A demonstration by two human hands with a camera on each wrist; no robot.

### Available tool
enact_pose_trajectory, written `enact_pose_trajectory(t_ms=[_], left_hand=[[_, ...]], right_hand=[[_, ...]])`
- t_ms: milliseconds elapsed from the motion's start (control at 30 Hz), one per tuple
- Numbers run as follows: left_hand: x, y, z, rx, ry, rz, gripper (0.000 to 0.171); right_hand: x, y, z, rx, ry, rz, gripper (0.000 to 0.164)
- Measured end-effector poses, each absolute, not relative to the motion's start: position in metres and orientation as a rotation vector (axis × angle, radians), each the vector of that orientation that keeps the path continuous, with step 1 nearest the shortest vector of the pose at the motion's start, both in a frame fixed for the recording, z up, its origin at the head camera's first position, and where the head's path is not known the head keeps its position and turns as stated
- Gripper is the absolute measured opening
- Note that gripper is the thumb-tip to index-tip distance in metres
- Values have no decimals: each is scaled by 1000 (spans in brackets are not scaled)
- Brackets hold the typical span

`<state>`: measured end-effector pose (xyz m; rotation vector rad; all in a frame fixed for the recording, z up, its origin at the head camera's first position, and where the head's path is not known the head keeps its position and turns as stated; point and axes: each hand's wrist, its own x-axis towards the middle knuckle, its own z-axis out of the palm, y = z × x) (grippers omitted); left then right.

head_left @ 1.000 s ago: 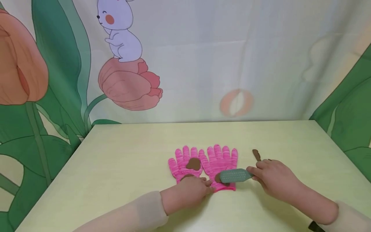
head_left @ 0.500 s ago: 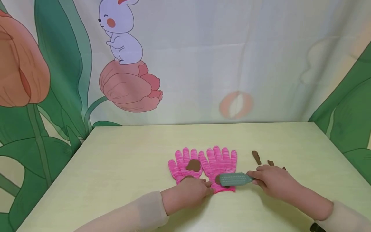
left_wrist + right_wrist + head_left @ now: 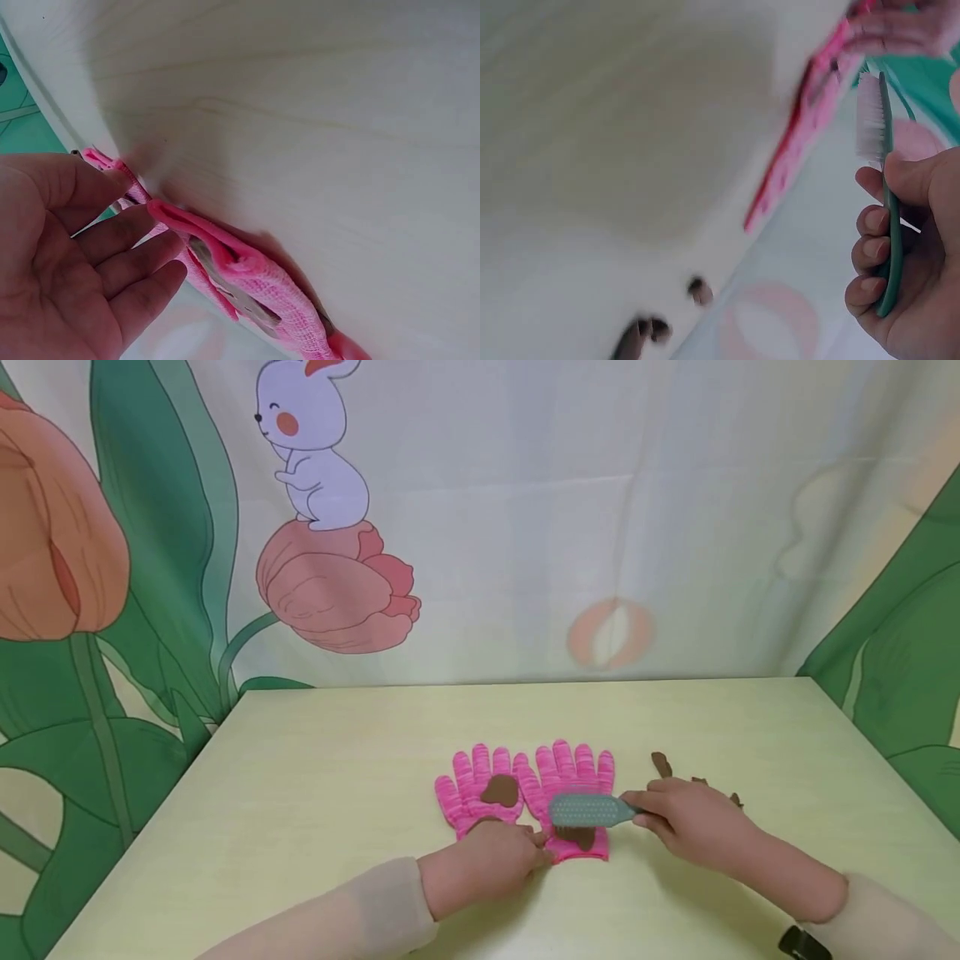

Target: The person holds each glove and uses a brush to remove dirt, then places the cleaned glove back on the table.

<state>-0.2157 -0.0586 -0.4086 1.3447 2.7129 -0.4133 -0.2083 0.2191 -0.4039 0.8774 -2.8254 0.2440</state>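
Two pink knitted gloves lie side by side, fingers pointing away. The left glove (image 3: 468,773) has a brown patch (image 3: 500,791) on its palm and another near its cuff, partly hidden. My left hand (image 3: 491,864) rests at the cuffs, its fingertips touching the inner edge of the right glove (image 3: 564,775); the left wrist view shows these fingers (image 3: 142,259) extended and loose. My right hand (image 3: 907,247) grips the handle of a green scrubbing brush (image 3: 889,202) with white bristles. The brush head lies over the right glove's palm, beside a brown patch (image 3: 577,837) near the cuff.
Several small brown pieces, one of them long (image 3: 661,765), lie on the pale table (image 3: 337,760) right of the gloves, partly behind my right hand. A printed curtain (image 3: 495,568) with flowers and a rabbit hangs at the table's far edge.
The brush has moved left and slightly up over the right glove, uncovering more of the brown patch near its cuff. My left hand stays in place.
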Motion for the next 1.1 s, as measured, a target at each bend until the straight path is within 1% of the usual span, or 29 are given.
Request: enact_pose_trajectory(t_ms=[133, 300, 433, 600, 767, 900, 1100], left_hand=[[-217, -58, -409, 1345, 2721, -404, 32], [-217, -58, -409, 1306, 2716, -395, 33], [-217, -58, -410, 1307, 2716, -393, 33], [-217, -57, -409, 1319, 2716, -361, 32], [-216, -56, -409, 1317, 2706, -350, 32], [-216, -55, -410, 1329, 2711, -339, 32], [-216, -54, -411, 1335, 2734, -387, 30]], right_hand=[[-209, 213, -413, 942, -2821, 199, 25], [-205, 226, -419, 867, -2898, 166, 27], [-202, 239, -422, 861, -2890, 136, 27], [-199, 254, -420, 865, -2856, 113, 25], [-198, 264, -408, 837, -2888, 159, 27], [-201, 259, -398, 774, -2884, 261, 29], [-212, 226, -399, 748, -2870, 314, 29]])
